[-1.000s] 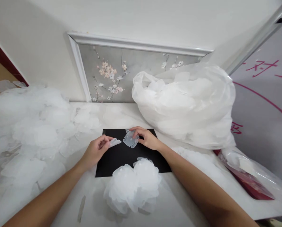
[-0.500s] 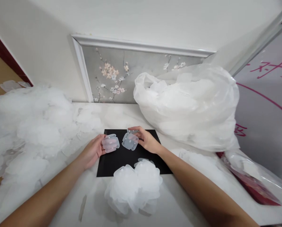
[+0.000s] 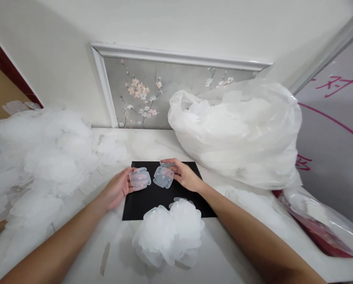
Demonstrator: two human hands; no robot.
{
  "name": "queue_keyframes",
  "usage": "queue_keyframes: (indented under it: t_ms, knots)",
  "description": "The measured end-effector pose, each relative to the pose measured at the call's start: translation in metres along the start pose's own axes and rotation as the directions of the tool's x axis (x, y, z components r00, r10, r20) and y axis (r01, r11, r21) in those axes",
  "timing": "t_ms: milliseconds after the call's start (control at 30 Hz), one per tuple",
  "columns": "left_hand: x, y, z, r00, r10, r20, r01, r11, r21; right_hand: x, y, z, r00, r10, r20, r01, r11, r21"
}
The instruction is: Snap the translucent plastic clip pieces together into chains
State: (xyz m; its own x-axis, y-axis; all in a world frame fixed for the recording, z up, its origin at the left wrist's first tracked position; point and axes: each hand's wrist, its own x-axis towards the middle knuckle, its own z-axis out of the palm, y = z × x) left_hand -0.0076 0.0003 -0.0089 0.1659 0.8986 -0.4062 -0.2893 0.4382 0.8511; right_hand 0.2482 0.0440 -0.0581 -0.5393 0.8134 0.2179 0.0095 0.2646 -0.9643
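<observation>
My left hand [image 3: 119,187] grips a translucent plastic piece with rounded flaps on its sides [image 3: 140,178], fingers behind it and showing through. In my right hand [image 3: 186,176] is a similar translucent plastic piece [image 3: 163,177], pinched at its right edge. Part of another clear piece [image 3: 166,163] shows behind it at the right fingers. Both hands are over a black mat [image 3: 153,205], and a small gap separates the two held pieces. Closer to me, a clump of many stacked white translucent pieces [image 3: 170,232] lies at the mat's front edge.
A large heap of translucent pieces [image 3: 46,154] spreads over the left of the white table [image 3: 89,258]. At the back right stands a bulging white plastic bag [image 3: 238,138]. A red item under clear plastic [image 3: 321,232] lies at the right, near a whiteboard [image 3: 336,118].
The view has shifted very slightly. Both hands keep hold of their plastic pieces in nearly the same place over the mat.
</observation>
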Motion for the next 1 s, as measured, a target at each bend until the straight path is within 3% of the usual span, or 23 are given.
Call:
queue_keyframes:
  t_ms: [200,367,500,633,767,1000]
  knots:
    - [0.001,-0.002,-0.003,1.000,0.003,-0.002,-0.003,1.000,0.003,0.000,0.000,-0.001,0.996,-0.088,0.000,0.087,0.992,-0.096]
    - [0.002,-0.003,-0.003,1.000,-0.004,-0.006,0.004,1.000,0.020,0.001,-0.005,-0.002,0.996,-0.076,-0.048,0.069,0.989,-0.132]
    - [0.002,-0.003,-0.004,1.000,0.000,0.008,0.000,0.999,0.033,0.001,-0.005,0.001,0.989,0.129,-0.073,-0.116,0.980,0.162]
    - [0.003,-0.005,-0.007,1.000,-0.002,0.019,0.002,1.000,0.025,0.001,-0.005,0.005,0.951,0.310,0.006,-0.280,0.852,0.442]
    - [0.003,-0.006,-0.009,0.997,0.024,0.069,-0.029,0.997,0.066,0.002,-0.006,0.006,0.932,0.360,0.044,-0.325,0.775,0.543]
    - [0.000,-0.004,-0.011,0.997,0.014,0.079,-0.028,0.984,0.178,0.004,-0.004,0.002,0.933,0.358,0.032,-0.311,0.760,0.570]
